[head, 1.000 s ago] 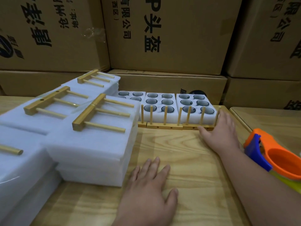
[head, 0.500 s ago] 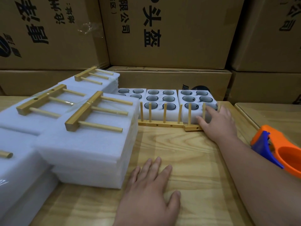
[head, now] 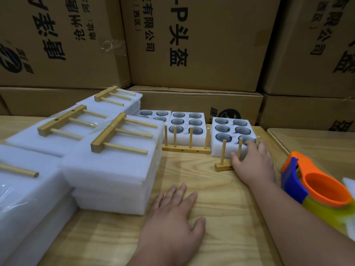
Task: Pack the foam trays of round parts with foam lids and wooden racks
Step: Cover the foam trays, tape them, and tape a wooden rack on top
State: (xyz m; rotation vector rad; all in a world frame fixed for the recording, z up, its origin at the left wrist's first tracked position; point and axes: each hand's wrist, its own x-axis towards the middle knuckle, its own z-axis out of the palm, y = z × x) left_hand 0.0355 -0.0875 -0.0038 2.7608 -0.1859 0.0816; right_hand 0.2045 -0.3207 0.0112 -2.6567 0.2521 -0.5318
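- Foam lid stacks (head: 107,169) are sitting at the left, spare wooden racks (head: 123,135) lying on top — no lid is yet covering any tray.
- Right foam tray (head: 232,139), six round parts showing, is standing apart from the middle tray (head: 185,129), still uncovered.
- Left hand (head: 172,217) is resting flat, fingers relaxed.
- Right hand (head: 253,162) is gripping the near rack (head: 223,166) against that tray.

Table (head: 221,198): light wood, visible grain, matt. Foam trays (head: 231,148) and stacked foam lids (head: 113,177): white foam, soft, finely textured, matt. Round parts (head: 222,128): dark, glossy; material cannot be determined. Wooden racks (head: 189,149): pale wood, smooth, unpainted dowels. Clear glossy film is noted over the foam block (head: 23,204) at left. Boxes (head: 192,45): brown cardboard, matt, printed black. Tape dispenser (head: 315,185): glossy orange and blue plastic.
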